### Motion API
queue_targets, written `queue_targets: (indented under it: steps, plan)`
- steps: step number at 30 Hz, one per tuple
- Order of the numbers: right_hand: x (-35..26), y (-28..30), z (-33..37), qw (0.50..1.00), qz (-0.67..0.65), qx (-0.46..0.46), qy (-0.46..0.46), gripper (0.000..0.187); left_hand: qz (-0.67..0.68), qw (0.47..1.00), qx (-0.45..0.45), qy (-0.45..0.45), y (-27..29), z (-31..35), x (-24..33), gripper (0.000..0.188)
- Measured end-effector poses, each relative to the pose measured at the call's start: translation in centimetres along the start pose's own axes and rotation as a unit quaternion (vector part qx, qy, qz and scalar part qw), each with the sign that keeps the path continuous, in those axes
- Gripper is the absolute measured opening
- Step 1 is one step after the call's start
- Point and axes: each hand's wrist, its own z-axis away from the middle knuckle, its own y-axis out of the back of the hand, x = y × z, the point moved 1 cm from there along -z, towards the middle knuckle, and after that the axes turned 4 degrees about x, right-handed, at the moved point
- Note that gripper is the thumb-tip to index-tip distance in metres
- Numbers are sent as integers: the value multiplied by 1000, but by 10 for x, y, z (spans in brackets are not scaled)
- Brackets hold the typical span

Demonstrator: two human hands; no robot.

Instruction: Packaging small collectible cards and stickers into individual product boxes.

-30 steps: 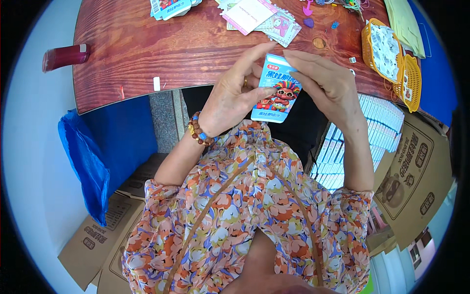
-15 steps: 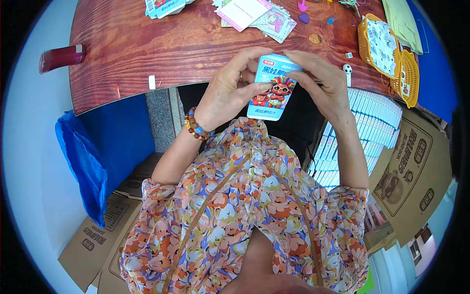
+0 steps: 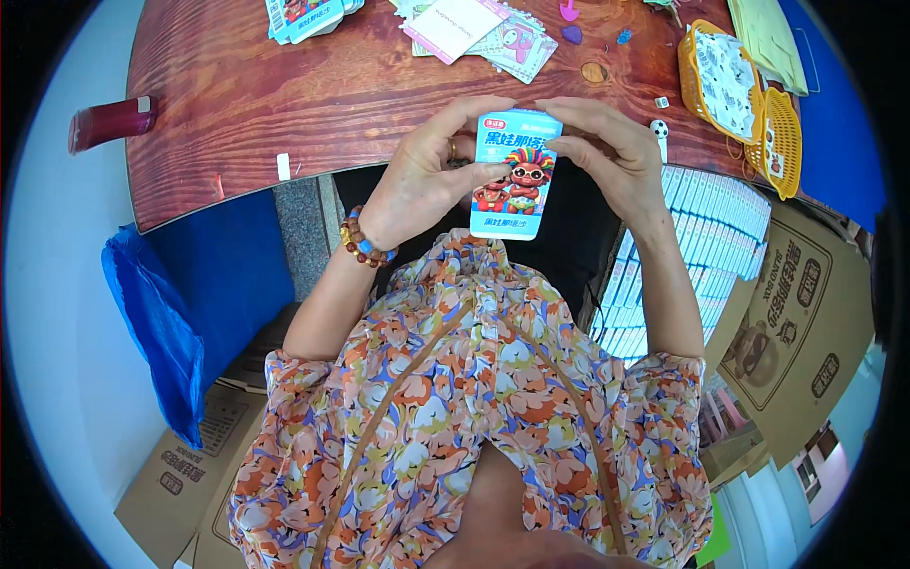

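Both hands hold a small light-blue box [image 3: 517, 204] upright in front of my chest, just off the table's near edge. Its front is printed with two cartoon figures, one with rainbow hair. My left hand [image 3: 417, 180] grips the box's left side, its thumb across the front and its other fingers partly hidden behind. My right hand [image 3: 611, 156] is closed on the upper right edge, thumb and fingertips pressing near the top corner. A beaded bracelet [image 3: 360, 237] circles my left wrist.
Across the reddish wooden table [image 3: 313, 95] lie cards [image 3: 464, 28], a stack of light-blue packs [image 3: 308, 19], a dark red bottle [image 3: 114, 123] and yellow baskets [image 3: 697, 90]. Many similar boxes [image 3: 711, 223] fill an open carton [image 3: 796, 313] at my right. A blue bag [image 3: 156, 322] hangs at left.
The box has turned slightly more upright and faces me more squarely, both hands still on it. The whole view has shifted a little, moving the table things slightly left.
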Motion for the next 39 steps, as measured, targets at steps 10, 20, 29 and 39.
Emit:
queue_targets:
  steps: [10,20,29,39]
  plan:
    - [1,2,-5,997,-60,-45,9,26,-37,999,-10,-28,1,-2,2,47]
    - [9,-10,-5,999,-13,6,-34,26,83,996,15,-9,5,-1,5,60]
    - [1,-85,-23,833,-469,5,-293,26,-131,943,224,-210,-2,4,-2,112]
    - [12,-54,-132,846,518,94,81,52,-271,928,238,-95,34,13,6,96]
